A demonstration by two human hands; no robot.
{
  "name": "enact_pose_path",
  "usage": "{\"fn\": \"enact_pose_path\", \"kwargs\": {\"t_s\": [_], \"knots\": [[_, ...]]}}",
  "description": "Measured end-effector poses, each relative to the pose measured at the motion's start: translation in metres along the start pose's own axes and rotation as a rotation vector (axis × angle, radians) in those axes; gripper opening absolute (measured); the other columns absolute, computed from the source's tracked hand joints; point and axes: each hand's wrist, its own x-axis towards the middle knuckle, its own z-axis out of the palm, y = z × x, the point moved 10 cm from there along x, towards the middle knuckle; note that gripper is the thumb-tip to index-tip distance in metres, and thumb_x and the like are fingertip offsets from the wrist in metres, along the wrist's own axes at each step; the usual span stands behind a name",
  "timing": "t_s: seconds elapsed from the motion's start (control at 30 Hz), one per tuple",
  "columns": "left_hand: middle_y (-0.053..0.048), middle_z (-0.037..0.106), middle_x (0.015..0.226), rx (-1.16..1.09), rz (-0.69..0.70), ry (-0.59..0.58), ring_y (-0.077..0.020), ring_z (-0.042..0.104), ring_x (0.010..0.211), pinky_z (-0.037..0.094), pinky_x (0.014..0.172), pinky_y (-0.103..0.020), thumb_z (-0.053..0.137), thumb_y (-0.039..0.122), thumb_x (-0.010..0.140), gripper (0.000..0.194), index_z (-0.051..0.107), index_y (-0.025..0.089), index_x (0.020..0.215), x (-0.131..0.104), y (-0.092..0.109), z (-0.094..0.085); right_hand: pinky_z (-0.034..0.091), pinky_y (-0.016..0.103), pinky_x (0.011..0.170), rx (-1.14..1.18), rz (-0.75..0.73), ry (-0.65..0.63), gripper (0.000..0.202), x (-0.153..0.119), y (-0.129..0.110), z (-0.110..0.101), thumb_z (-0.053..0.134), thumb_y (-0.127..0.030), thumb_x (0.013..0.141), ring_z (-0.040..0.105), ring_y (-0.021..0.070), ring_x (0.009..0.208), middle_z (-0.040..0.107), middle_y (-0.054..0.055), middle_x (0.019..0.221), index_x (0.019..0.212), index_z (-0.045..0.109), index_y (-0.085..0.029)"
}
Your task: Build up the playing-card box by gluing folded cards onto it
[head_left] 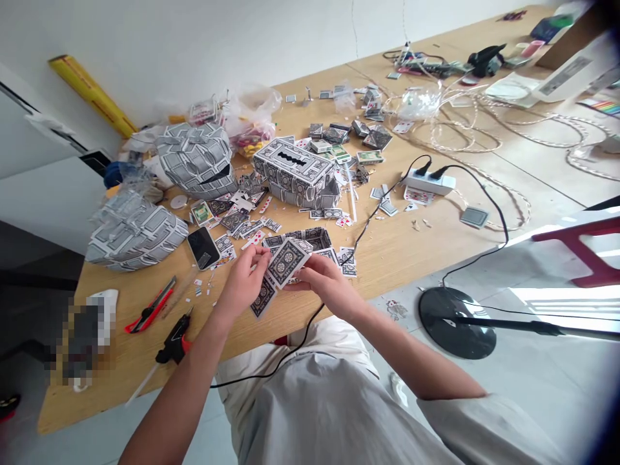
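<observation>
Black-and-white patterned playing cards point(287, 262) are between my two hands, above the table's front edge. My left hand point(248, 279) pinches the cards at their left side, and another card point(263, 298) hangs below its fingers. My right hand point(325, 281) has its thumb and fingers closed on the right side of the cards. Just behind them sits a small open box made of cards point(317, 239), partly hidden by the held cards. Farther back stands a larger card-covered box point(295, 165) with a dark slot in its top.
Two woven card baskets point(196, 158) stand at the left. A phone point(203, 248), a red cutter point(151, 305) and a glue gun point(174, 339) lie at the front left. A black cable point(368, 236) runs from a power strip point(430, 181) across the table. Loose cards point(237, 216) are scattered about.
</observation>
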Motion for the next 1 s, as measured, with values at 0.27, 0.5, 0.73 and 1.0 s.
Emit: {"fn": "enact_pose_path", "kwargs": {"t_s": [0.27,0.5,0.73,1.0], "knots": [[-0.013,0.062,0.146,0.438,0.465,0.109,-0.0294,0.057,0.141,0.049,0.118,-0.047,0.066,0.047,0.102,0.044,0.059,0.025,0.140,-0.041,0.076,-0.014,0.065,0.040,0.096,0.149,-0.044,0.162,0.022,-0.003,-0.009,-0.033,0.088,-0.034,0.077,0.074,0.0190,0.092,0.080,0.004,0.101,0.095,0.082,-0.022],[-0.008,0.073,0.134,0.533,0.398,-0.023,-0.0297,0.070,0.123,0.057,0.108,-0.047,0.077,0.044,0.095,0.050,0.064,0.028,0.140,-0.027,0.053,-0.009,0.061,0.040,0.107,0.137,-0.130,0.239,0.025,0.001,-0.026,-0.057,0.092,-0.035,0.073,0.075,0.0181,0.096,0.078,0.002,0.092,0.088,0.078,-0.021],[-0.008,0.079,0.123,0.166,0.173,-0.241,-0.0274,0.075,0.109,0.063,0.087,-0.036,0.084,0.055,0.083,0.047,0.080,0.026,0.120,0.036,0.043,-0.032,0.062,0.036,0.068,-0.643,-0.206,0.132,0.029,-0.016,-0.093,-0.067,0.083,-0.046,0.089,0.071,0.0196,0.074,0.075,0.007,0.083,0.096,0.078,-0.018],[-0.007,0.083,0.110,0.247,0.199,-0.430,-0.0280,0.076,0.102,0.061,0.091,-0.038,0.086,0.051,0.077,0.039,0.085,0.029,0.109,0.059,0.063,-0.019,0.057,0.033,0.069,-1.041,-0.241,-0.090,0.067,0.029,-0.129,-0.083,0.091,-0.034,0.077,0.065,0.0171,0.080,0.071,0.008,0.119,0.141,0.073,-0.027]]}}
